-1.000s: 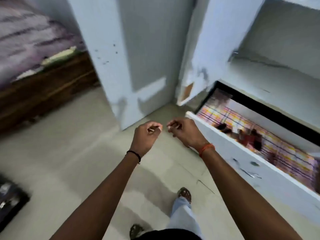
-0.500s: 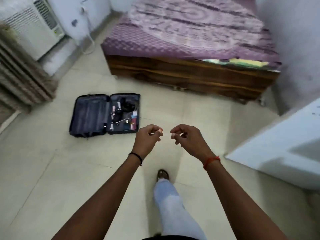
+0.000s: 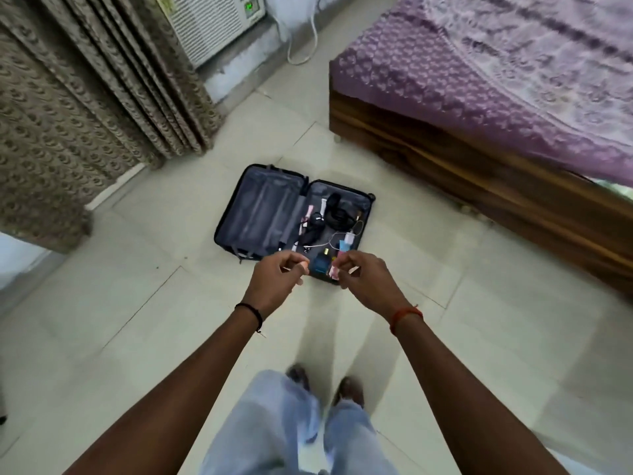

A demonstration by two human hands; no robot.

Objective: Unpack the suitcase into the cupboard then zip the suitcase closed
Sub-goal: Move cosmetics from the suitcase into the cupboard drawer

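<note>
Both hands are hanging out in front with fingers curled in and nothing held in either one. Left hand is showing a loose fist, thumb resting against the forefinger, a black cord around the wrist. Right hand is mirroring it just beside, fingers tucked under, an orange thread band around its wrist. The two are sitting close together but apart, with a small gap between the knuckles.

Just beyond the hands, the suitcase is lying wide open and flat on the pale tiled floor, its near edge partly covered by both hands. Within the suitcase, the left half is showing only grey lining and straps. The right half is carrying the load: a black bundle of cables toward the suitcase's far end, a white cable looping through the middle, a small white bottle beside it, a blue box at the near end, peeking between the hands, and pink items along the hinge line, too small to name.

Right of the suitcase, a wooden bed with a purple cover is running along. Left of the suitcase, patterned curtains are hanging, and beyond it an air-conditioning unit is sitting in the wall. Near side of the suitcase, the person's light trousers and two feet are standing on the tiles.
</note>
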